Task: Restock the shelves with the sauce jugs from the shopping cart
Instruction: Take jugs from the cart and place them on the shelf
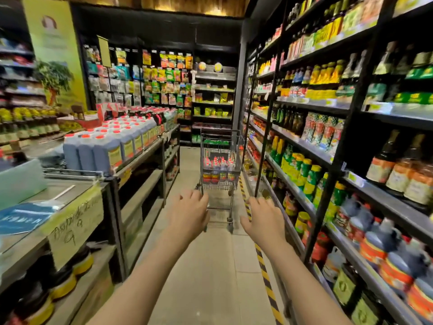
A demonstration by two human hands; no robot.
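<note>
Reaching forward with left hand point(190, 208) and right hand point(263, 218), both released, fingers loose, grasping nothing. Cart point(220, 160) well ahead down the aisle, jugs point(218, 170) inside. Best to close in first, then grasp one jug firmly by its handle.

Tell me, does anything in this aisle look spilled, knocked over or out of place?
Nothing stands out. The shopping cart stands upright ahead in the aisle with sauce jugs upright inside. Both the left hand and right hand are empty, reaching forward.
</note>
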